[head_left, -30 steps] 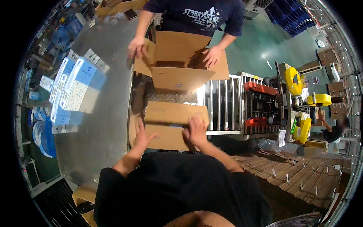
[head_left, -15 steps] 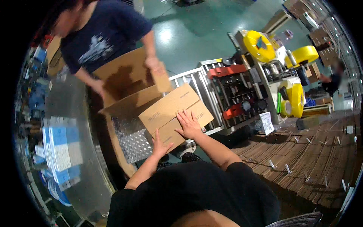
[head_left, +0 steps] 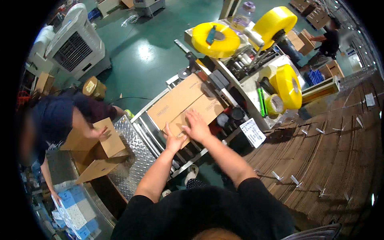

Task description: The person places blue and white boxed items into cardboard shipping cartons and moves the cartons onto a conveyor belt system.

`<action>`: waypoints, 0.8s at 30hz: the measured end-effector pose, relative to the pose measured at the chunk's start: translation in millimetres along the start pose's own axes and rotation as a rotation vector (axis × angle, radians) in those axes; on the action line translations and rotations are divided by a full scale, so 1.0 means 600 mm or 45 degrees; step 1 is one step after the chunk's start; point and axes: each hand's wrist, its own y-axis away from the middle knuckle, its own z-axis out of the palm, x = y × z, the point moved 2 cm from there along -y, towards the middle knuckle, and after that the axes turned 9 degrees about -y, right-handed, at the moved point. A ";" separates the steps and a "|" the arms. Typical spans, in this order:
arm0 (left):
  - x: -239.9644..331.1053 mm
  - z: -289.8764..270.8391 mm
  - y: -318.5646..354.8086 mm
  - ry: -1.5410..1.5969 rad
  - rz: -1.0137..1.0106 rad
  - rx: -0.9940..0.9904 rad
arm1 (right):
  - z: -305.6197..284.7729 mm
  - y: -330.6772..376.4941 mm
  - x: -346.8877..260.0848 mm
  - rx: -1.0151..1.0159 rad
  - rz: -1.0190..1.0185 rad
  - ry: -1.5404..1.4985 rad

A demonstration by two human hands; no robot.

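A brown cardboard carton (head_left: 176,105), its top flaps folded down along a middle seam, lies on the roller conveyor with its far right end inside the taping machine (head_left: 218,78). My right hand (head_left: 197,126) rests flat on the top near the seam, fingers stretched out. At the carton's near left edge is my left hand (head_left: 175,140), thumb raised and fingers laid on the cardboard, gripping nothing. On the left, a co-worker's hand touches the raised flap of an open carton (head_left: 89,154); their other hand reaches a blue-and-white pack (head_left: 76,206).
A diamond-plate metal surface (head_left: 134,146) lies between the open carton and the rollers. Yellow tape rolls (head_left: 216,39), a bottle (head_left: 243,17) and a green-handled cutter (head_left: 261,102) sit on the machine. Stacked flat cardboard (head_left: 320,160) fills the right. An air cooler (head_left: 74,46) stands far left.
Both my hands have pushed the carton from beside the metal plate onto the rollers and into the machine. The co-worker has moved left with the open carton and reached down to the pack.
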 end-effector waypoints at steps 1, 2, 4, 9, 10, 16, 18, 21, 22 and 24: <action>0.004 0.017 -0.013 0.006 -0.053 -0.037 | 0.003 0.025 -0.014 0.086 0.027 -0.051; 0.013 0.030 -0.027 0.013 -0.106 -0.067 | 0.002 0.049 -0.036 0.171 0.045 -0.102; 0.060 0.046 -0.053 0.061 -0.147 -0.164 | 0.007 0.090 -0.058 0.256 0.142 -0.194; 0.068 0.028 -0.073 -0.085 0.625 -0.019 | -0.076 0.177 -0.138 0.517 -0.015 -0.260; 0.075 0.022 -0.054 -0.072 0.716 -0.164 | -0.134 0.204 -0.160 0.608 -0.020 -0.224; -0.197 -0.077 0.179 -0.147 0.467 -0.747 | -0.527 0.462 -0.379 1.408 -0.765 1.105; -0.444 -0.080 0.229 -0.685 0.523 -0.533 | -0.648 0.534 -0.499 1.745 -0.777 1.700; -0.509 -0.188 0.325 -0.846 0.095 -0.474 | -0.776 0.638 -0.597 1.808 0.449 2.194; -0.529 -0.218 0.345 -0.827 0.033 -0.445 | -0.816 0.674 -0.601 1.701 0.665 2.185; -0.547 -0.254 0.379 -0.762 -0.029 -0.382 | -0.869 0.714 -0.599 1.404 1.023 1.803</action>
